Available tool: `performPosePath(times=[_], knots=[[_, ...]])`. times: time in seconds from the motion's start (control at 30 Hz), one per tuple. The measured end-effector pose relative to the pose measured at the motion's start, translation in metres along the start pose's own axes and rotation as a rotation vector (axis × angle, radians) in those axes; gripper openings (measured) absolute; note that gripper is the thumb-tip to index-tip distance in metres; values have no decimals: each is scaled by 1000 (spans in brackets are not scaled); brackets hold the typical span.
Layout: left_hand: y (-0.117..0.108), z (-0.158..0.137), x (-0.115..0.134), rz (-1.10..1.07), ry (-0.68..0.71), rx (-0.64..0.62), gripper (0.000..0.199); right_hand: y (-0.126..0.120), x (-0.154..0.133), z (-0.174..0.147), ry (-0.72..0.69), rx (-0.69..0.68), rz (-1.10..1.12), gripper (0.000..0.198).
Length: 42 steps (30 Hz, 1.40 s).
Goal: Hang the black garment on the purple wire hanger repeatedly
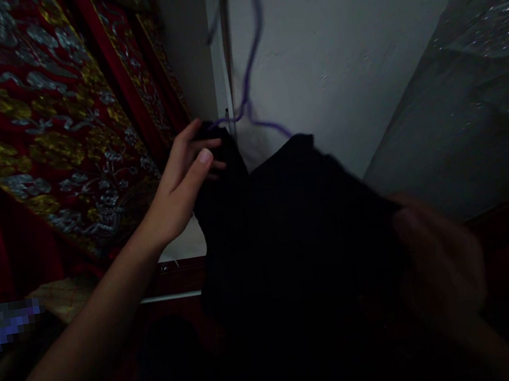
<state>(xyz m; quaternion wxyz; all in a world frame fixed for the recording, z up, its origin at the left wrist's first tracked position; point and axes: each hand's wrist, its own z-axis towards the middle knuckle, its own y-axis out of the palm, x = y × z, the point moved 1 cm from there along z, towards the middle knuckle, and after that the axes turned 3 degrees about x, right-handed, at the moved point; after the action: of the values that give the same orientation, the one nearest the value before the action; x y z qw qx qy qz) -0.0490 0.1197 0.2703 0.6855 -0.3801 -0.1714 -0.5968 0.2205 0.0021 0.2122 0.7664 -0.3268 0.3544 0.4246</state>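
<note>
At far left, red embroidered cloth, cut off by the frame; beneath it, a pixelated patch, impossible to identify. Then, near the hanger's left end, the left hand, with thumb and fingers parted, laid against the black garment, probably to steady its shoulder. In the middle, the purple hanger, with hook upward against the white wall and both arms running into the garment, apparently to bear its shoulders; ends buried in cloth. Too dark there for making out folds, fastenings or hem. Beyond the hanger's right end, the right hand, motion-blurred, seemingly clamped on the garment's edge, likely to spread it sideways; fingertips hard to discern. Behind, clear plastic sheeting, cropped at far right.
</note>
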Motion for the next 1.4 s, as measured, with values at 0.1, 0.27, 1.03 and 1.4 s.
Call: performPosePath(times=[0.1, 0.27, 1.03, 1.4], knots=[[2, -16, 18, -351, -295, 0, 54, 26, -16, -26, -323, -568, -144, 19], [-7, -56, 22, -539, -710, -112, 53, 57, -25, -28, -504, -1043, -18, 31], [-39, -82, -40, 728, 376, 393, 37, 84, 47, 129, 179, -98, 559, 39], [27, -118, -96, 291, -260, 221, 48, 54, 72, 102, 305, 9, 548, 40]])
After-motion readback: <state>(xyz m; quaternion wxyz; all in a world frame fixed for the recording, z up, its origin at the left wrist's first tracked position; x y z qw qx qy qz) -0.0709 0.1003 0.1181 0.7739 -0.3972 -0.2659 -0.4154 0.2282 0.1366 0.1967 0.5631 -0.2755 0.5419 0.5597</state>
